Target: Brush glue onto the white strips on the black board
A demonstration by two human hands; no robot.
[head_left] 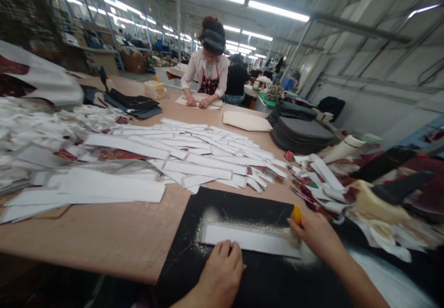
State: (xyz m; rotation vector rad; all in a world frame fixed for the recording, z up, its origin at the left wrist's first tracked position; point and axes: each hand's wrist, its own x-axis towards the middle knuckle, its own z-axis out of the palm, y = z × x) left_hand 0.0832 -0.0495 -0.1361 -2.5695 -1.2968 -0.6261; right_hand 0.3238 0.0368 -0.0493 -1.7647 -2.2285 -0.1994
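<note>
Left hand (220, 275) released, fingers spread, resting on the edge of a thin white strip (249, 239), which lies on a black rectangular mat (183, 271) at the front edge of a tan worktable (86, 238); right hand (314, 236) clenched around a yellow-handled brush (296, 214). Strip likely light and floppy, best taken by its long edges.

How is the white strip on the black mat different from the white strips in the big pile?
The white strip lies alone on a black mat, while the pile of white strips overlaps on the tan table. Pale powder is scattered around the single strip, but the pile shows none. Both the strip and the pile's strips are long, flat and white.
</note>
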